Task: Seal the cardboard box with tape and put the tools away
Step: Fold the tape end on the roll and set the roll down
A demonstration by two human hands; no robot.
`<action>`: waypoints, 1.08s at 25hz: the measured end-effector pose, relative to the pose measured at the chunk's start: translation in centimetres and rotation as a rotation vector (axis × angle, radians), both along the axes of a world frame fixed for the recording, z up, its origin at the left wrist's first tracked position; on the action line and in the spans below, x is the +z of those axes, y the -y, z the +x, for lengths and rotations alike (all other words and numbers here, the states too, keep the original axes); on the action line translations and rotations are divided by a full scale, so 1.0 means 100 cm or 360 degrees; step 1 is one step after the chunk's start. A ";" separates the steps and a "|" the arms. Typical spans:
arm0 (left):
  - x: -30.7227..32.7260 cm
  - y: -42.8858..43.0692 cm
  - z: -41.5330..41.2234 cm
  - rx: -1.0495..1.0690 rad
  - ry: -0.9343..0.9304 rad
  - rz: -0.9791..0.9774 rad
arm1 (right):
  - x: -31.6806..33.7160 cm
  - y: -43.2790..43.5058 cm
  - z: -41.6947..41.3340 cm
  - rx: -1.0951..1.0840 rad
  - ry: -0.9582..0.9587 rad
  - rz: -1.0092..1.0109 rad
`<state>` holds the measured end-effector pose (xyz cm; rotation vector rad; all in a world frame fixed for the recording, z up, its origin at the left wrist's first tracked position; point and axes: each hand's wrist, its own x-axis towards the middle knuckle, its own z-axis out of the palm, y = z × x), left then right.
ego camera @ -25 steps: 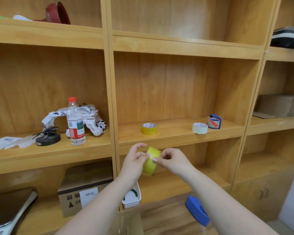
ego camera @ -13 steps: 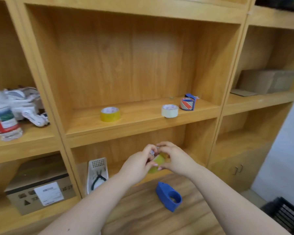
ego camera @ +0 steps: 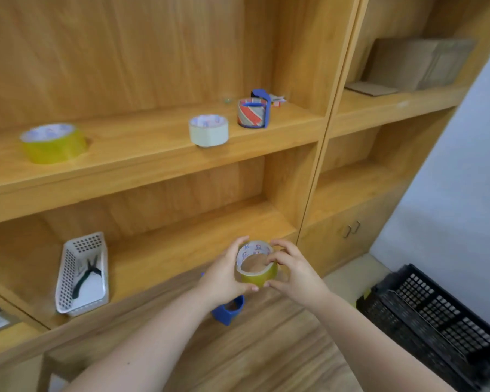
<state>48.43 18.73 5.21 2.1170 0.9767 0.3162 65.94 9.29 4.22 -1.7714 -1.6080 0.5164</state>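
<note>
I hold a yellow tape roll [ego camera: 259, 275] between both hands, its open core facing up. My left hand [ego camera: 224, 275] grips its left side and my right hand [ego camera: 293, 274] grips its right side, with a finger inside the core. Just below them, a blue tape dispenser [ego camera: 228, 309] lies on the wooden table [ego camera: 266, 349], partly hidden by my left wrist. No cardboard box to seal is in sight near my hands.
On the middle shelf [ego camera: 142, 157] sit a yellow tape roll [ego camera: 54, 142], a white tape roll [ego camera: 208, 131] and a striped roll in a blue dispenser [ego camera: 253, 111]. A white basket [ego camera: 81, 274] with pliers stands on the lower shelf. A black crate [ego camera: 433, 318] is at right; cardboard [ego camera: 416, 63] upper right.
My view has swung right and down, closer to the shelves. Both hands lowered with the yellow roll and turned it so its core faces up.
</note>
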 end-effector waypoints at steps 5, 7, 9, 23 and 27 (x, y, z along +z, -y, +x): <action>-0.060 -0.018 0.028 0.0100 -0.0151 -0.0052 | -0.072 -0.023 0.018 -0.0053 -0.0037 -0.0151; -0.078 -0.027 0.034 0.0126 -0.0260 -0.0050 | -0.097 -0.034 0.018 -0.0063 -0.0058 -0.0174; -0.095 -0.039 0.040 0.0148 -0.0343 -0.0063 | -0.118 -0.043 0.016 -0.0103 -0.0146 -0.0194; -0.168 -0.078 0.098 0.0126 -0.0591 -0.0247 | -0.181 -0.067 0.026 -0.0511 -0.0297 -0.0467; -0.179 -0.079 0.100 0.0116 -0.0653 -0.0269 | -0.191 -0.068 0.022 -0.0570 -0.0299 -0.0489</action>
